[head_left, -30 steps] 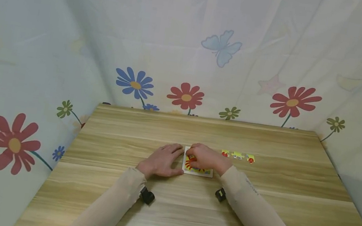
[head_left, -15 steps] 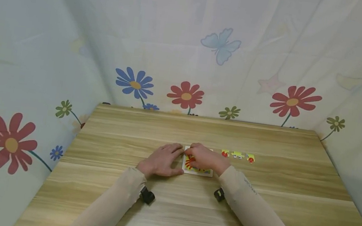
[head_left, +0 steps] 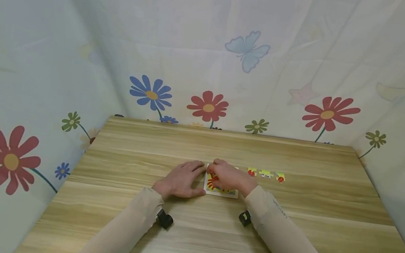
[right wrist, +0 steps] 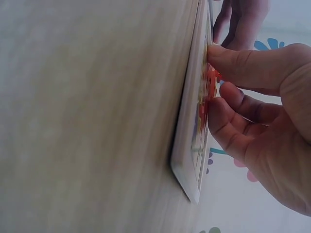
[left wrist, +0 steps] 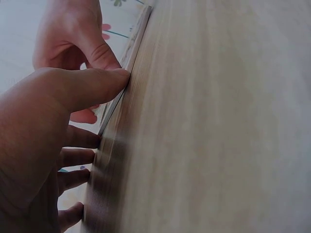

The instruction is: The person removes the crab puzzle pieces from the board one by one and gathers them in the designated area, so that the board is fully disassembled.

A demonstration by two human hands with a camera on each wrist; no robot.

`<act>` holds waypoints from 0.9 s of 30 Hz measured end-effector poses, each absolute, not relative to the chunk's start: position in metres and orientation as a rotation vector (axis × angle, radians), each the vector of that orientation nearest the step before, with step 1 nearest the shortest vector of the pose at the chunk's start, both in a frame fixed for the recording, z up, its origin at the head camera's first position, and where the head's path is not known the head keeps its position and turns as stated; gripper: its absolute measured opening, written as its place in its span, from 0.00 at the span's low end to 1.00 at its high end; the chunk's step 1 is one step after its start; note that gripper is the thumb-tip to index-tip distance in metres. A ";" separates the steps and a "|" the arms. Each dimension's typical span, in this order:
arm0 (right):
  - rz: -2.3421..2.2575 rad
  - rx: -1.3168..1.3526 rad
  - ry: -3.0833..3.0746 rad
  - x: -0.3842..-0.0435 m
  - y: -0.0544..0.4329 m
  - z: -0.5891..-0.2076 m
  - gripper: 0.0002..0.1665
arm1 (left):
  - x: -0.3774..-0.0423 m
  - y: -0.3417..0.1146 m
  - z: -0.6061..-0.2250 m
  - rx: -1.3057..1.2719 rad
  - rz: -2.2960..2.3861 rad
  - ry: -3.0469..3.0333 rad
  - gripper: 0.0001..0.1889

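Just below the centre of the head view, a white-rimmed puzzle board [right wrist: 184, 141] lies flat on the tabletop [head_left: 201, 247], with the left hand [head_left: 181, 179] at its left edge, fingers fairly straight and thumb touching the near corner. The right hand [head_left: 228, 176] pinches a small red piece [right wrist: 213, 81] over the board, while loose puzzle pieces [head_left: 266, 174] lie in a row right of centre.

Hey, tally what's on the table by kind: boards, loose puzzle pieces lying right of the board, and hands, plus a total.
Board: 1
Loose pieces right of it: 3
Hands, left hand and right hand: 2
Total: 6
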State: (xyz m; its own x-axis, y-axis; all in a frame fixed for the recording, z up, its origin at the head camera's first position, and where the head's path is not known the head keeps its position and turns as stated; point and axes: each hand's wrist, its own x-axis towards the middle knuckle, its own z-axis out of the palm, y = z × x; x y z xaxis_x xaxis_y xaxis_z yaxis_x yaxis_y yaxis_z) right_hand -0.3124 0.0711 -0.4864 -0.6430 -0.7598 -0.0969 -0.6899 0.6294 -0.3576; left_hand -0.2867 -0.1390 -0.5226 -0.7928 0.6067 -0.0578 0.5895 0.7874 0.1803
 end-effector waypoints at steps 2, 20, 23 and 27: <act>-0.434 -1.152 2.621 -0.312 0.071 -0.486 0.21 | -0.287 -0.139 -0.523 0.963 0.232 2.863 0.44; -0.411 -1.035 2.637 -0.316 0.073 -0.489 0.21 | -0.289 -0.139 -0.528 0.957 0.218 2.874 0.44; -0.411 -1.038 2.643 -0.316 0.074 -0.489 0.20 | -0.289 -0.139 -0.527 0.958 0.217 2.875 0.45; -0.418 -1.048 2.649 -0.315 0.075 -0.487 0.20 | -0.289 -0.139 -0.526 0.962 0.226 2.876 0.44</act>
State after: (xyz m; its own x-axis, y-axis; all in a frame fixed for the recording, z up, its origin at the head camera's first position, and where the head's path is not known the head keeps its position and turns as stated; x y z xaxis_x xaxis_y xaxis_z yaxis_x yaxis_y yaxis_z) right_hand -0.3150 0.0748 -0.4875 -0.7054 -0.6958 -0.1349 -0.6205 0.6983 -0.3569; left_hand -0.2886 -0.1391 -0.5263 -0.7953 0.6043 -0.0483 0.5894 0.7894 0.1717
